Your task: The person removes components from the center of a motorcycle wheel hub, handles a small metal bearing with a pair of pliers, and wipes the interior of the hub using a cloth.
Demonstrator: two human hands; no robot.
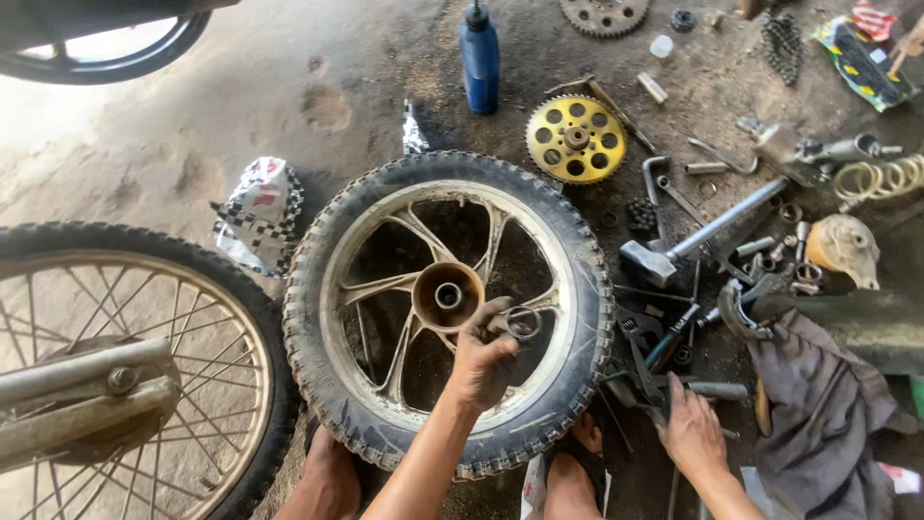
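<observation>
Fingers of the left hand pinch a small grey metal ring just beside the dusty hub of the black-tyred alloy wheel. Keeping the ring level and centred over the bore seems wise. The right hand rests loosely spread among dark tools, gripping nothing clearly.

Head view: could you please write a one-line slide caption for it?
Left hand holds a bearing ring over an alloy motorcycle wheel; right hand reaches among tools.

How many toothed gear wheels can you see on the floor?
2. A yellow sprocket lies just beyond the tyre, right of the blue bottle. A grey sprocket sits at the top edge, partly cut off. Others may hide among the tools.
</observation>
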